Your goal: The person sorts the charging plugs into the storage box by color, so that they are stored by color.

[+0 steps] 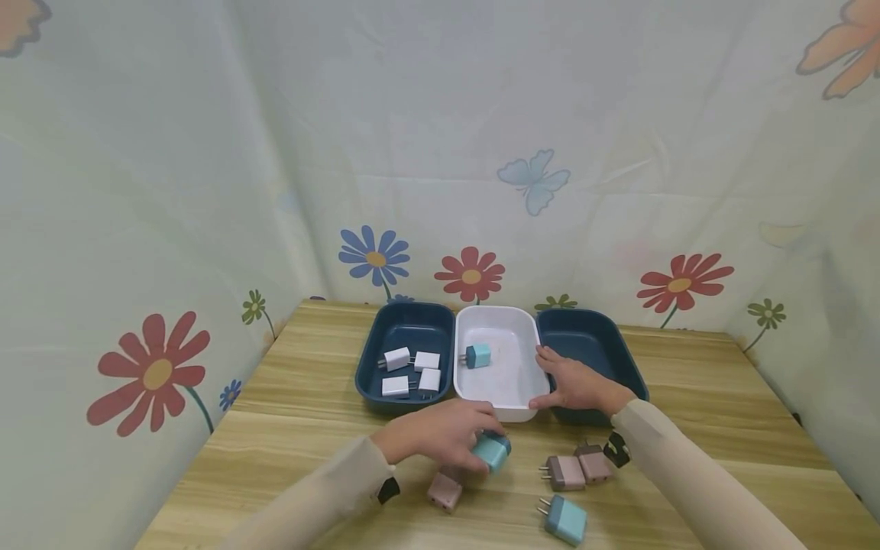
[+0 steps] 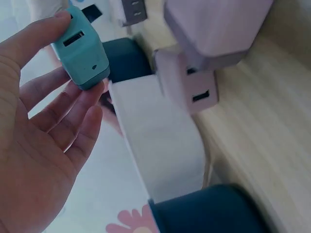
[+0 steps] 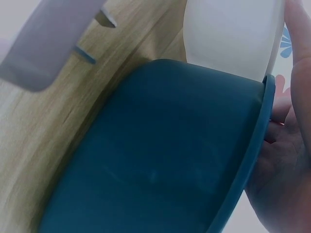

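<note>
My left hand (image 1: pixel 447 431) pinches a teal USB wall charger (image 1: pixel 491 451) between thumb and fingers, above the table in front of the white bin (image 1: pixel 505 413). In the left wrist view the charger (image 2: pixel 85 53) shows its USB slots, and the lower fingers are loosely bent. My right hand (image 1: pixel 574 382) rests on the white bin's right rim near its front corner, fingers stretched out. Another teal charger (image 1: pixel 477 355) lies inside that bin. In the right wrist view, the hand (image 3: pixel 286 155) is partly hidden by the dark blue bin's rim.
The left blue bin (image 1: pixel 371 393) holds several white chargers (image 1: pixel 395 386). The right blue bin (image 1: pixel 584 340) adjoins the white one. On the wooden table lie a pink charger (image 1: pixel 445 493) near my left hand, two pink chargers (image 1: pixel 567 473) and a teal charger (image 1: pixel 566 521).
</note>
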Available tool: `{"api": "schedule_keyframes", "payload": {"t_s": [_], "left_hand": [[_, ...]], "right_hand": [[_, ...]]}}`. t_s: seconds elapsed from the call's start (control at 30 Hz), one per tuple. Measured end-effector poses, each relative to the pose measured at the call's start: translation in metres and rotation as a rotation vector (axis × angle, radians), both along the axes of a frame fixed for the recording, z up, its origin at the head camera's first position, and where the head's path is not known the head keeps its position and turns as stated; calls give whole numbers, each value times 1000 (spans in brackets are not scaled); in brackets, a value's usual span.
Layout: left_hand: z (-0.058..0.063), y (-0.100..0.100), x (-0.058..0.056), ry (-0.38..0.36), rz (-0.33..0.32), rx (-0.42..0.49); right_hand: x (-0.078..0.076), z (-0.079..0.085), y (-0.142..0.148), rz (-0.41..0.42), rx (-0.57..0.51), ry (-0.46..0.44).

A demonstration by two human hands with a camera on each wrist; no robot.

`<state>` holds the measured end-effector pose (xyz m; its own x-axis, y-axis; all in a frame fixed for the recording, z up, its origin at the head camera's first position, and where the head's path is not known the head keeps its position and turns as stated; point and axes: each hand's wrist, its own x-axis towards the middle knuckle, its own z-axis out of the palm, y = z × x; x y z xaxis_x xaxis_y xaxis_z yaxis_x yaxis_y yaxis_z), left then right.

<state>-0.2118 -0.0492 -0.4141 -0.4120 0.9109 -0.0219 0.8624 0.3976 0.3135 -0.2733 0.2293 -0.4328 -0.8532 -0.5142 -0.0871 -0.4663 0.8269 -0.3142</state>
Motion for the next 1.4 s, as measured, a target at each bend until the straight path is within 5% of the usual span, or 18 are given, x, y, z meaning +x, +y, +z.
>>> {"api": "schedule_keyframes", "payload": {"t_s": [0.2, 0.63, 1.4], "left_hand": [[11, -5, -5, -44, 88, 58], [24, -6, -23, -4, 261, 109], [15, 3, -55, 29, 342, -6]], "right_hand": [[1, 1, 0, -6, -9, -2], [-2, -5, 2, -3, -17, 1], [-3, -3, 1, -17, -18, -17]]}}
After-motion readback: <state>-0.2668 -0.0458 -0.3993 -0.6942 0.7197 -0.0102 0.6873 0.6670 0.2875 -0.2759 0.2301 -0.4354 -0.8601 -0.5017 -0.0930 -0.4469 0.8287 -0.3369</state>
